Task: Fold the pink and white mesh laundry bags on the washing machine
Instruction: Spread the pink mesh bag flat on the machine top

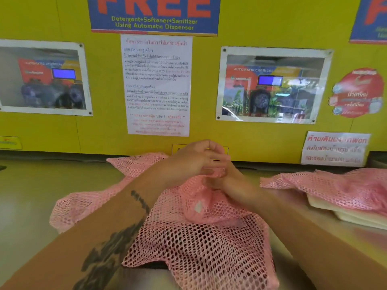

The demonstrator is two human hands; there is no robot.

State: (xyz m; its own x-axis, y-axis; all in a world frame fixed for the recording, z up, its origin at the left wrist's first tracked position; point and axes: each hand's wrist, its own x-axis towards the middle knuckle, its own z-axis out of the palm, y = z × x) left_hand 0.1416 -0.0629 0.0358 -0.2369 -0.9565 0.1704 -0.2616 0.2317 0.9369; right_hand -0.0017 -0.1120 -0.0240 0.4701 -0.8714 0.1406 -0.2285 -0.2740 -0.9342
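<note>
- Both hands meet at centre, over the far part of the pink mesh bag (194, 233); left hand (196, 162) has fingers curled, pinching a bunched bit of mesh; right hand (222, 181) sits just under it, mostly hidden by the left and blurred, so its grasp cannot be told.
- Left forearm with dark tattoo (113, 248) crosses over the bag's left side; right forearm comes in from lower right.
- Bag lies spread and rumpled on the steel washer top (27, 195), near edge cut off by the frame bottom; long axis roughly left-far to right-near; small white tag (198, 206) near its middle.
- Second pink mesh bag (335, 189) well apart at right, draped over a cream folded stack (343, 212); both cut off by the right edge.
- Behind: yellow wall (251, 21), blue "FREE" sign (155, 15) cropped at top, white printed notice (157, 84), two laminated machine photos (272, 84), red round sticker (358, 93), small white notice (335, 148); text mostly too blurred to read.
</note>
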